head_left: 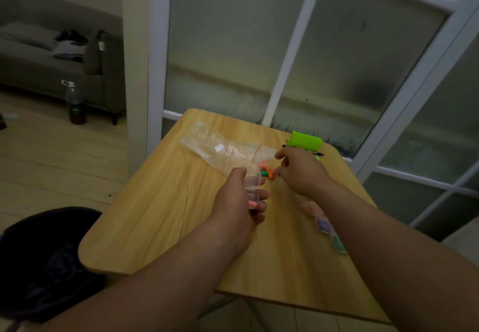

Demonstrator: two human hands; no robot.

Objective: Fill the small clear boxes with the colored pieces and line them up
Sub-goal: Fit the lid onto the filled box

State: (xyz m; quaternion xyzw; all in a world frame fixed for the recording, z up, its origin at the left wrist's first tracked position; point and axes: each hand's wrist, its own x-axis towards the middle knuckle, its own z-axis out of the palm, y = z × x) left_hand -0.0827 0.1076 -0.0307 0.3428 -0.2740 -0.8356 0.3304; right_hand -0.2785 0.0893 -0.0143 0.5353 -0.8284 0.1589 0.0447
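Glass door [233,46] with white frame fills the upper right. Wooden table [160,228] sits centre frame. Clear zip bag [207,145] lies at the table's upper middle. It has a red seal line and a small white label [219,147], and I can't read any text on it. No brand is readable anywhere.

My left hand [233,202], at centre, grips an open clear box [252,184] between thumb and curled fingers, with a pink piece [252,204] at its lower end. My right hand [300,171] is just right of it, fingers curled down. I can't tell if it pinches anything.

Green pouch [305,140] and black pen [317,153] are above the right hand. Two filled boxes, purple [325,225] and green [338,243], lie along the right forearm. Loose coloured pieces [268,173], orange, green and pink, sit between the two hands, just beside the right fingertips.
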